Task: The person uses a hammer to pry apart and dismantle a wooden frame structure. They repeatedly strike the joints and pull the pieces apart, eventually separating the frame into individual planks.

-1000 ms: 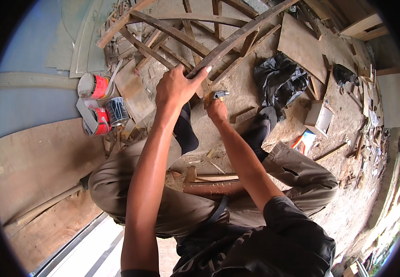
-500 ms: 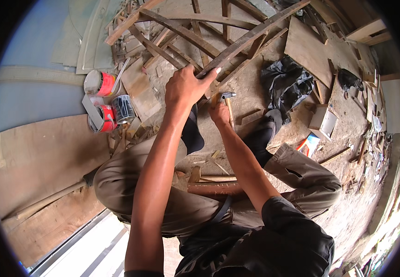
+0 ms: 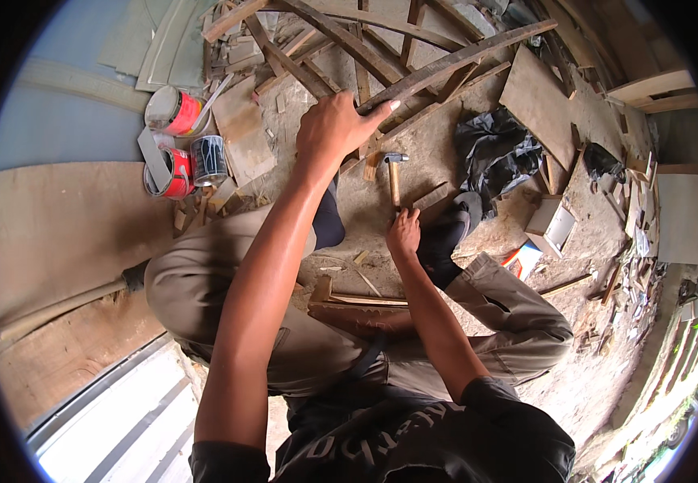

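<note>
A frame of brown wooden strips (image 3: 465, 59) stands in front of me, its long bar running up to the right. My left hand (image 3: 331, 133) is closed around the near corner of that frame, thumb along the bar. Just to the right, a hammer (image 3: 395, 183) with a metal head and wooden handle points away from me. My right hand (image 3: 403, 233) has its fingers closed on the lower end of the handle. A small wood block (image 3: 371, 167) is close to the hammer head, below the frame.
Red-labelled cans (image 3: 173, 111) and a dark-streaked can (image 3: 209, 159) stand at the left. Crumpled black plastic (image 3: 494, 157) lies beyond my right foot (image 3: 449, 241). A plywood sheet (image 3: 546, 105), a white box (image 3: 552, 225) and wood scraps cover the right side.
My right hand has moved back toward me, from beside the hammer head to the handle's end. My left hand keeps its hold on the frame. The view has shifted slightly.
</note>
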Motion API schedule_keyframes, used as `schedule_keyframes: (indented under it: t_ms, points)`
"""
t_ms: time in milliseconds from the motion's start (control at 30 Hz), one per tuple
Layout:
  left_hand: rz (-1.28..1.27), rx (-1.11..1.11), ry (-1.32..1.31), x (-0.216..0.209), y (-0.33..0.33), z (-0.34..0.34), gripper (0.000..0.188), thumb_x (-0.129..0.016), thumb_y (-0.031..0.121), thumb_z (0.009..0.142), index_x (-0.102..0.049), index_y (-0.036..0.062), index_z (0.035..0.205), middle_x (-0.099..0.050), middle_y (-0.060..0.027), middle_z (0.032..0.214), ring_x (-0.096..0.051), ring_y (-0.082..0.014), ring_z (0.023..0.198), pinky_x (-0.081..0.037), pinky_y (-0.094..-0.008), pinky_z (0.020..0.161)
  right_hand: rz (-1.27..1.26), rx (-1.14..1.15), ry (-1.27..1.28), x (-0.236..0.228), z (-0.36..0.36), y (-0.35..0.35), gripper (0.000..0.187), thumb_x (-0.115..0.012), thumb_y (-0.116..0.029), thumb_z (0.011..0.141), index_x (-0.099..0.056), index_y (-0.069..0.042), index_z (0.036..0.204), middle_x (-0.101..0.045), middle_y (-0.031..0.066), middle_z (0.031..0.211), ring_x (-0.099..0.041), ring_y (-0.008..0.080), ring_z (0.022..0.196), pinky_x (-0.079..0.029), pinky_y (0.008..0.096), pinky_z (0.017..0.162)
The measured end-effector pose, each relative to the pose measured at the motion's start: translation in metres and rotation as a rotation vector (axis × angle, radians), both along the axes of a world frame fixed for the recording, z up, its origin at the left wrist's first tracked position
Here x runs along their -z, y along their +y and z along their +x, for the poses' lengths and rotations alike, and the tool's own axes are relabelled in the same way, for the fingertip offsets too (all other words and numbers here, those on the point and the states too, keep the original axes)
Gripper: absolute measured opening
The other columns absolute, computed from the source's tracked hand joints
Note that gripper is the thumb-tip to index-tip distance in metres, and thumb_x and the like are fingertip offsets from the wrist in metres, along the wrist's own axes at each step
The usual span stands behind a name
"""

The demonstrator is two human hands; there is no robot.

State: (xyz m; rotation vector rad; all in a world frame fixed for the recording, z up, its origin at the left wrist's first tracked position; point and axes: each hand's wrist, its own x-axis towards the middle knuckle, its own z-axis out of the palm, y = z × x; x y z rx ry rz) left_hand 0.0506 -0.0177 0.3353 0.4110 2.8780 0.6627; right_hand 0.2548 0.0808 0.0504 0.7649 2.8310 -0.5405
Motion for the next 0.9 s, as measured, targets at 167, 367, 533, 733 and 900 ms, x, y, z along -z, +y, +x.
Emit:
schedule_keyframes:
  t_ms: [167,367,533,733,900]
  points:
    - [0.04,-0.126,-0.086,-0.004,0.001,-0.004,0.085,-0.034,0.075,0.087,-0.07,-0.0019,0.088,-0.068,-0.0246,0.086,-0.068,-0.0386,0.085,-0.055,-0.0466,0.071,-0.218,0.172,-0.016,-0.017,-0.022,0.0,0.023,-0.05,-0.018,0.094,-0.049,0.002,0.107,-0.055,0.0265,0.108,-0.065,0.0449,0.086,-0.053,0.0499,0.074]
    - [0.057,-0.176,-0.117,-0.004,0.0,-0.005,0.086,-0.026,0.071,0.091,-0.071,-0.003,0.087,-0.068,-0.0268,0.087,-0.068,-0.0411,0.087,-0.055,-0.0492,0.073,-0.582,0.174,0.329,-0.074,-0.013,-0.014,0.036,-0.048,-0.031,0.099,-0.043,0.003,0.108,-0.062,0.0296,0.078,-0.062,0.0474,0.082,-0.049,0.0511,0.071]
    - [0.086,-0.166,-0.051,0.002,0.003,-0.006,0.086,-0.027,0.07,0.091,-0.071,-0.0028,0.084,-0.067,-0.027,0.081,-0.068,-0.0423,0.082,-0.055,-0.049,0.07,-0.709,0.251,0.275,-0.064,-0.019,-0.019,0.064,-0.031,-0.049,0.102,-0.058,0.004,0.078,-0.059,0.0207,0.066,-0.062,0.0348,0.063,-0.046,0.0419,0.06]
    - [0.053,-0.094,-0.007,-0.001,0.003,0.0,0.082,-0.027,0.066,0.094,-0.07,-0.0021,0.079,-0.067,-0.0256,0.077,-0.068,-0.0412,0.075,-0.055,-0.0479,0.064,-1.076,0.24,0.757,-0.079,-0.028,-0.02,0.051,-0.038,-0.042,0.101,-0.058,0.003,0.086,-0.052,0.016,0.061,-0.055,0.0246,0.054,-0.045,0.0385,0.055]
    - [0.037,-0.104,-0.009,-0.002,0.003,0.002,0.078,-0.029,0.064,0.095,-0.07,-0.0007,0.078,-0.066,-0.0257,0.075,-0.068,-0.0408,0.073,-0.055,-0.0477,0.064,-0.502,0.187,0.407,-0.044,-0.027,-0.031,0.052,-0.038,-0.039,0.102,-0.056,0.006,0.083,-0.058,0.0298,0.073,-0.06,0.0475,0.07,-0.045,0.048,0.059]
